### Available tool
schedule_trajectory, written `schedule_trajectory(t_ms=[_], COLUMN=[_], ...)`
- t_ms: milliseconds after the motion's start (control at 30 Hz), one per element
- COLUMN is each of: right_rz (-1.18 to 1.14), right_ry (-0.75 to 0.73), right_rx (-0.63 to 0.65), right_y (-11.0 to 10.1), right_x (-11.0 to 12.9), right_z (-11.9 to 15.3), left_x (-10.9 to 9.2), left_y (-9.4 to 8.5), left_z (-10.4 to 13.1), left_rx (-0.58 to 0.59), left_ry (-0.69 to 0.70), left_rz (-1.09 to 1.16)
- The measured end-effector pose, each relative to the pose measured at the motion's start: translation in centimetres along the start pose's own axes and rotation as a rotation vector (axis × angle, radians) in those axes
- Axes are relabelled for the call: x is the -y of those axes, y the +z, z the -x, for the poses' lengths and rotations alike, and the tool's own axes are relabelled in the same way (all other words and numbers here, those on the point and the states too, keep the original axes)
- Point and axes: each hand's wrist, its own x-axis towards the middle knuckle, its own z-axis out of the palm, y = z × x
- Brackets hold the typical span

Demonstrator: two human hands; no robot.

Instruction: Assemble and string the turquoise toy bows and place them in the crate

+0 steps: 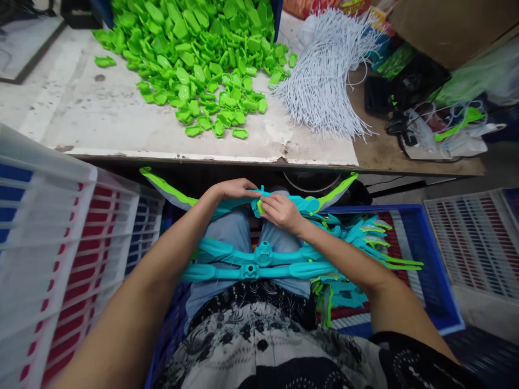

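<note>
A turquoise plastic toy bow [298, 202] with lime-green and grey limbs lies crosswise above my knees, close to the table's front edge. My left hand [237, 189] is closed on its middle, fingertips beside a small upright turquoise peg. At the same spot my right hand [280, 210] pinches a small lime-green piece [260, 206] against the bow's centre. Fingers partly cover the place where the two parts meet. Nearer my body, two more turquoise bow bodies [263, 254] rest across my lap, each with a round hub in its middle.
A heap of lime-green plastic pieces [190, 59] spreads over the worktable [121, 129]. Right of it lies a bundle of white cords [324, 81]. A blue crate [441, 286] at my right contains turquoise and green parts. White slatted crates [81, 216] stand at my left.
</note>
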Motion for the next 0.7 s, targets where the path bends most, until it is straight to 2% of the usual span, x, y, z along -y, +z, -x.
schedule_trajectory(t_ms=[267, 533, 600, 700], right_rz=[-0.076, -0.275, -0.266, -0.181], right_ry=[0.126, 0.081, 0.072, 0.133], right_rx=[-0.053, -0.140, -0.126, -0.129], right_y=[1.6, 2.4, 2.5, 2.4], right_x=[0.1, -0.2, -0.2, 0.0], right_z=[0.1, 0.0, 0.2, 0.8], left_x=[0.2, 0.6, 0.6, 0.5], left_y=[0.3, 0.9, 1.0, 1.1], left_z=[0.1, 0.1, 0.0, 0.0], left_rx=[0.005, -0.038, -0.038, -0.041], left_ry=[0.024, 0.015, 0.026, 0.034], left_rz=[-0.053, -0.126, -0.135, -0.142])
